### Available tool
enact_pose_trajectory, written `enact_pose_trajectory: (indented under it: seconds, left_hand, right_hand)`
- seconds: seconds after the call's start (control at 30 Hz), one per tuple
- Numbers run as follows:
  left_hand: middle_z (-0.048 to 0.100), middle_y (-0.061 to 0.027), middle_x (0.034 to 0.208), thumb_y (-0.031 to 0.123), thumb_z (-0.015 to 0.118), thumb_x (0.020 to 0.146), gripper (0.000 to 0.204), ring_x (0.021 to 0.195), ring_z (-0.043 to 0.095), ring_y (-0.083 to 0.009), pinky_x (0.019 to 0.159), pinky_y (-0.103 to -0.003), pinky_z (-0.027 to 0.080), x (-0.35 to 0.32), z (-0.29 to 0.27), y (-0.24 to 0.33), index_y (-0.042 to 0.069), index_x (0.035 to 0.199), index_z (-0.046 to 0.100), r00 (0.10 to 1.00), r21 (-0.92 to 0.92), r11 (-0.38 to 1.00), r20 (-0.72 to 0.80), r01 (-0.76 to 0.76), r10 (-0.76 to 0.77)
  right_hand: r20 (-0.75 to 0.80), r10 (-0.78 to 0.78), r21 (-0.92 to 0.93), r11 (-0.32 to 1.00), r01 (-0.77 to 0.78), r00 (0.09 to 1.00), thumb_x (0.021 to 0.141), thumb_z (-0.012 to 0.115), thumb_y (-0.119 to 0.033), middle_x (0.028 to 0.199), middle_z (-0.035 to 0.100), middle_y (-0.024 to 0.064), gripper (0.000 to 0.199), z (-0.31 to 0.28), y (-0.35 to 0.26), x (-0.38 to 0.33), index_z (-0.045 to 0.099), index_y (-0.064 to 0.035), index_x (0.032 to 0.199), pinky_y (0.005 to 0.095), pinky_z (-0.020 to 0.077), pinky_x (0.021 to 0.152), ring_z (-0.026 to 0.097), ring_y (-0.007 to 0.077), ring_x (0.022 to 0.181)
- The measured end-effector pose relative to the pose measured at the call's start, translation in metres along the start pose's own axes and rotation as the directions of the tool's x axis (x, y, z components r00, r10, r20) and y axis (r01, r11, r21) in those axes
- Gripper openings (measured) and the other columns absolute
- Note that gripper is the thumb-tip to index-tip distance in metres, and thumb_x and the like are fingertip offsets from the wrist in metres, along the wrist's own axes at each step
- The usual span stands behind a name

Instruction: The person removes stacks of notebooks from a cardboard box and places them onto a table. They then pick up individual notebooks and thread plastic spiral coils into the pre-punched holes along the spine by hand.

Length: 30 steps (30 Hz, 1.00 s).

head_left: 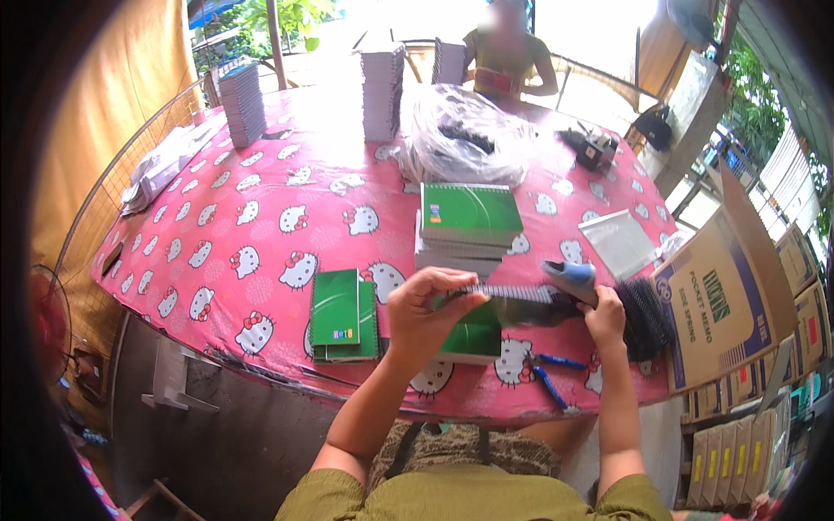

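My left hand (430, 304) pinches one end of a thin dark spiral binding coil (517, 293) above the table. The coil stretches right toward my right hand (605, 317), whose fingers are closed on a blue-grey rounded object (570, 274) of a kind I cannot make out. Motion blurs the dark strands between my hands. Beside my right hand lies a heap of black spiral coils (645, 319). Under my left hand sits a green-covered notebook (473, 334), partly hidden. Two green spiral notebooks (336, 308) lie overlapped to the left.
Blue-handled pliers (547, 391) lie near the front edge. Farther back stand a green notebook stack (469, 213), a plastic bag of coils (465, 139) and tall notebook stacks (382, 95). A cardboard box (725, 300) stands right. Another person (508, 61) sits across the table.
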<state>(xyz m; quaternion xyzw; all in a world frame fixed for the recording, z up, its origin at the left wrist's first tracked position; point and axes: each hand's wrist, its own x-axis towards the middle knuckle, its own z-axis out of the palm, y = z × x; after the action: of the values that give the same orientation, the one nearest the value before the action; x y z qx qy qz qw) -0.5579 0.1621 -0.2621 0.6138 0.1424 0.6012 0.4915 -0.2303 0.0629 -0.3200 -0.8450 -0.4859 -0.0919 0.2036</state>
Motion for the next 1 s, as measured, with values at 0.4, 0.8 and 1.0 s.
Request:
enact_pose_trajectory:
  seconds: [0.4,0.8,1.0]
  left_hand:
    - [0.068,-0.015,0.1,-0.005,0.08,0.069,0.026,0.089,0.068,-0.0228,0.077,-0.031,0.056,-0.062,0.016,0.021,0.001,0.091,0.067,0.987,0.482,0.862,0.078,-0.159,0.138]
    - [0.069,-0.0155,0.095,-0.012,0.074,0.069,0.025,0.083,0.069,-0.0233,0.07,-0.032,0.057,-0.067,0.02,0.019,-0.002,0.092,0.068,0.99,0.368,0.921,0.096,-0.13,0.102]
    - [0.069,-0.0149,0.091,-0.012,0.073,0.069,0.022,0.081,0.069,-0.0252,0.074,-0.036,0.056,-0.064,0.014,0.018,-0.002,0.088,0.068,0.949,0.395,0.863,0.165,-0.315,0.27]
  right_hand:
    - [0.148,-0.266,0.115,0.961,0.251,0.953,0.079,0.074,-0.029,0.116,0.052,0.0196,0.052,-0.044,-0.06,-0.145,0.056,-0.0011,0.119,0.0427,0.0394,0.099,0.049,0.0353,0.115]
    - [-0.045,-0.49,0.614,0.674,0.411,0.87,0.072,0.076,-0.017,0.105,0.057,0.0168,0.047,-0.093,-0.125,-0.124,0.06,-0.0012,0.114,0.0422,0.0474,0.084,0.056,0.0331,0.097]
    - [0.624,-0.588,0.522,-0.177,-0.834,0.515,0.095,0.056,-0.02,0.1,0.065,0.0144,0.035,-0.065,-0.105,-0.121,0.06,0.0089,0.114,0.0302,0.0529,0.069,0.063,0.016,0.082]
